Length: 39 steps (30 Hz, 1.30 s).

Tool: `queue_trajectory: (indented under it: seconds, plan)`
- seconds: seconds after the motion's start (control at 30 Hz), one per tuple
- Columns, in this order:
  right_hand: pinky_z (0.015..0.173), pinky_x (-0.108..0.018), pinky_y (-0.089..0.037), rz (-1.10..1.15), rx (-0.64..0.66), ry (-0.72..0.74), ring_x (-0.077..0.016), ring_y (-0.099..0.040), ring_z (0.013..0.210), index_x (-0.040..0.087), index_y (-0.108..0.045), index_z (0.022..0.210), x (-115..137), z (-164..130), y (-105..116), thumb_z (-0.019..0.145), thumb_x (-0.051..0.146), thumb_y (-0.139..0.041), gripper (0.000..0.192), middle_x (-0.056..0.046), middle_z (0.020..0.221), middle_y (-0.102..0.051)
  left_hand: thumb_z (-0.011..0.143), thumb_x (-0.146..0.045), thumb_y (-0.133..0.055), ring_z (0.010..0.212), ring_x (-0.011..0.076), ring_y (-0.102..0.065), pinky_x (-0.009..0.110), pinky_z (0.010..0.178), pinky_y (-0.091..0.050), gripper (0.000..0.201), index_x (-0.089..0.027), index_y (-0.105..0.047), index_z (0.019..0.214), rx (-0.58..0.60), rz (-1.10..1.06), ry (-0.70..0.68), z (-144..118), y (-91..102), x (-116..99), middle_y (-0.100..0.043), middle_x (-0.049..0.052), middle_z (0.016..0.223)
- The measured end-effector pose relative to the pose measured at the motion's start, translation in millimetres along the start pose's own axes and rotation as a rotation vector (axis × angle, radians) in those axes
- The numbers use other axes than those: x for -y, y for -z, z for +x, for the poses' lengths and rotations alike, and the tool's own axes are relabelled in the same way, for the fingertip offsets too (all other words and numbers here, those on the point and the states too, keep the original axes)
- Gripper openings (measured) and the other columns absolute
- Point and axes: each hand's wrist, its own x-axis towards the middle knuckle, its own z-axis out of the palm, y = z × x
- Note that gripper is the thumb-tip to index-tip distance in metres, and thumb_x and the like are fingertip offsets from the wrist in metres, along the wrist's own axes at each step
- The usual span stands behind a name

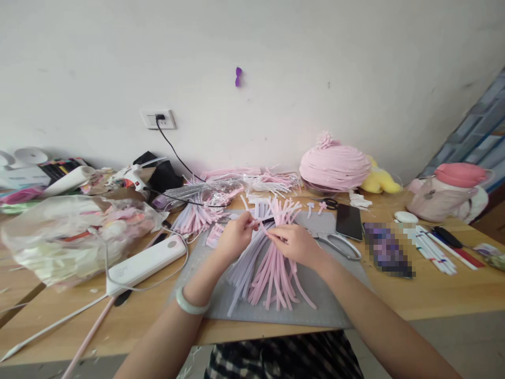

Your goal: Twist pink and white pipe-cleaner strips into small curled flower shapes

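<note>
We had our left hand (235, 235) and right hand (292, 243) pinched shut on the gathered middle of the pink and lilac strips (264, 268), fanned near and far over the grey mat (335, 295) at the table's centre, which we judged light, floppy, and best gripped at that waist.

1. A home craft workspace is shown: a wooden table (426, 289) set against a plain white wall (315, 63).
2. Craft supplies are spread everywhere: pink and lilac strips (272, 273), a grey cutting mat (315, 300), scissors (339, 245) and a glue gun (132, 176).
3. Finished handmade pieces are seen, such as a pink layered dome (333, 166).
4. A domestic wall socket (159, 119) is fitted.
</note>
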Motion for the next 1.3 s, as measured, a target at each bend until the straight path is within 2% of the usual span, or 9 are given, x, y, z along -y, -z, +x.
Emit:
queue_trajectory:
  seconds: [0.27, 0.4, 0.53, 0.67, 0.77, 0.87, 1.0, 1.13, 1.3]
  plan:
    - [0.064, -0.023, -0.042, -0.064, -0.137, 0.035, -0.0153, -0.062, 0.073, 0.022, -0.071, 0.086, -18.9, 1.1, 24.6, 0.081, 0.022, -0.054, 0.018, -0.004, 0.079, -0.070, 0.069, -0.003, -0.040, 0.068, 0.0133, -0.059, 0.022, 0.063, -0.040, 0.021, -0.018, -0.054, 0.069, 0.283, 0.072, -0.217, 1.0, 12.4, -1.5, -0.065, 0.000, 0.071]
    - [0.070, -0.024, -0.045, 0.146, -0.010, -0.077, -0.0158, -0.063, 0.077, 0.023, -0.072, 0.082, -30.9, 2.8, 33.3, 0.078, 0.025, -0.058, 0.015, -0.003, 0.083, -0.071, 0.074, -0.009, -0.045, 0.068, 0.0128, -0.057, 0.021, 0.063, -0.041, 0.015, -0.016, -0.057, 0.068, 0.442, -0.081, -0.266, -0.7, 14.2, -5.2, -0.063, 0.001, 0.068]
    - [0.068, -0.026, -0.047, 0.483, 0.169, -0.186, -0.0166, -0.064, 0.073, 0.019, -0.072, 0.080, -42.3, 3.4, 27.9, 0.073, 0.035, -0.061, 0.021, -0.005, 0.080, -0.071, 0.072, -0.019, -0.054, 0.068, 0.0136, -0.056, 0.024, 0.065, -0.042, 0.007, -0.015, -0.060, 0.069, 0.531, -0.332, -0.184, -5.4, 12.5, -9.6, -0.063, 0.003, 0.070]
    - [0.057, -0.024, -0.044, 0.633, 0.164, -0.224, -0.0153, -0.061, 0.062, 0.018, -0.070, 0.087, -38.8, 4.4, 9.5, 0.075, 0.044, -0.055, 0.032, -0.004, 0.071, -0.069, 0.068, -0.026, -0.061, 0.051, 0.0087, -0.047, 0.021, 0.051, -0.037, 0.014, -0.016, -0.051, 0.065, 0.423, -0.647, -0.034, -7.6, 8.0, -10.8, -0.062, 0.002, 0.066]
    - [0.054, -0.023, -0.040, 0.442, 0.014, -0.247, -0.0141, -0.058, 0.056, 0.017, -0.069, 0.088, -24.2, 4.2, -3.2, 0.084, 0.041, -0.043, 0.036, -0.003, 0.062, -0.066, 0.069, -0.031, -0.059, 0.038, 0.0048, -0.033, 0.019, 0.041, -0.026, 0.021, -0.019, -0.042, 0.065, 0.192, -0.737, 0.060, -3.7, 2.6, -6.7, -0.060, -0.002, 0.062]
    - [0.053, -0.023, -0.036, 0.121, -0.056, -0.195, -0.0149, -0.059, 0.060, 0.019, -0.069, 0.090, -8.2, 1.4, -9.8, 0.086, 0.034, -0.041, 0.031, -0.005, 0.071, -0.069, 0.072, -0.030, -0.054, 0.041, 0.0065, -0.038, 0.020, 0.045, -0.029, 0.021, -0.019, -0.038, 0.064, 0.005, -0.572, 0.100, 1.6, -1.4, -1.0, -0.060, -0.003, 0.062]
    - [0.052, -0.023, -0.032, -0.119, 0.014, -0.024, -0.0143, -0.059, 0.059, 0.020, -0.069, 0.081, 0.5, -3.0, -10.3, 0.086, 0.026, -0.042, 0.028, -0.005, 0.066, -0.068, 0.074, -0.025, -0.050, 0.057, 0.0127, -0.050, 0.021, 0.054, -0.032, 0.016, -0.019, -0.043, 0.060, -0.072, -0.079, 0.044, 4.4, -0.9, 6.0, -0.057, -0.002, 0.059]
    - [0.059, -0.024, -0.036, -0.172, -0.044, 0.039, -0.0163, -0.062, 0.069, 0.020, -0.069, 0.089, -8.6, -3.5, -0.2, 0.085, 0.022, -0.043, 0.026, -0.006, 0.077, -0.070, 0.075, -0.017, -0.042, 0.057, 0.0149, -0.052, 0.022, 0.051, -0.028, 0.013, -0.019, -0.049, 0.065, 0.034, 0.233, -0.057, 3.6, 3.5, 10.1, -0.056, 0.000, 0.058]
    - [0.064, -0.026, -0.041, -0.136, -0.122, -0.020, -0.0172, -0.061, 0.074, 0.023, -0.070, 0.088, -27.7, -1.3, 17.9, 0.082, 0.020, -0.048, 0.023, -0.005, 0.082, -0.070, 0.068, -0.007, -0.041, 0.060, 0.0158, -0.055, 0.022, 0.054, -0.031, 0.020, -0.019, -0.056, 0.070, 0.204, 0.285, -0.218, 3.5, 11.6, 8.7, -0.061, 0.002, 0.063]
